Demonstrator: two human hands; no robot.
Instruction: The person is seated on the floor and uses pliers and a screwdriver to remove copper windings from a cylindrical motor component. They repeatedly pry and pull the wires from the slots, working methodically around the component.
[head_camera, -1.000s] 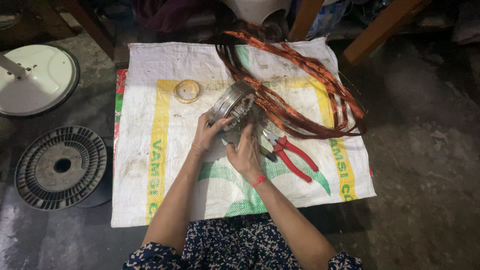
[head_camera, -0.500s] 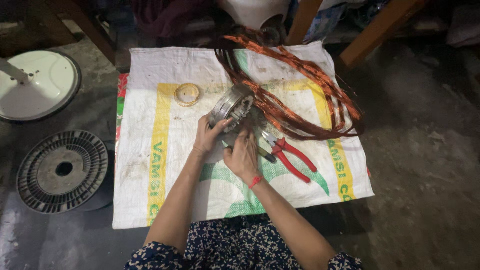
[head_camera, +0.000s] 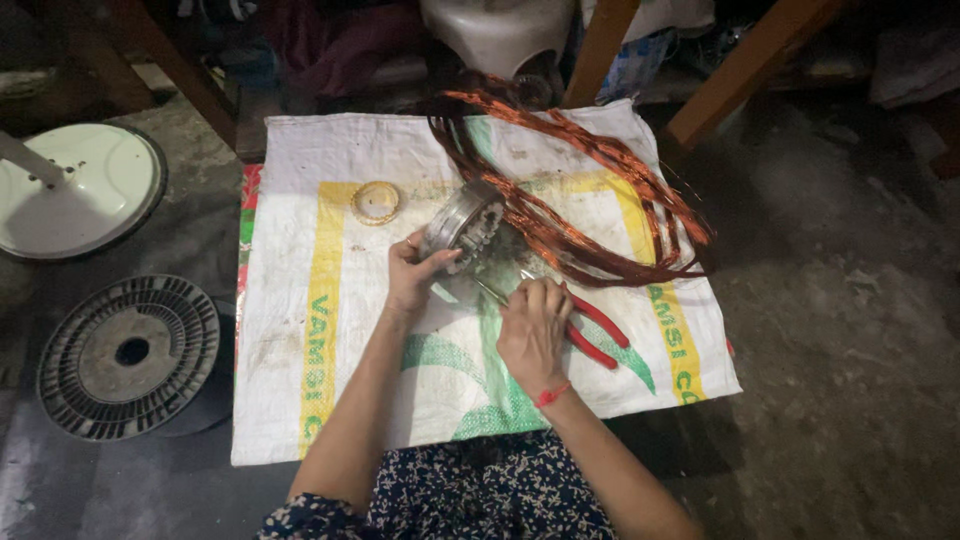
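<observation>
Nearest, the right hand (head_camera: 533, 335) has dropped from the metal stator ring onto the red-handled pliers (head_camera: 590, 332), fingers curled around them, while the left hand (head_camera: 412, 275) still clasps the stator ring (head_camera: 462, 225) tilted on the white sack (head_camera: 300, 330), copper wire coils (head_camera: 600, 200) beyond.

Both bare forearms reach forward from the lower edge. The left hand (head_camera: 413, 272) is raised, wrist bent, its fingers (head_camera: 438, 262) curled in a grip. The right hand (head_camera: 535, 330) lies just right of and below those fingers, palm down, knuckles up, its fingers folded closed, a red band at the wrist.
</observation>
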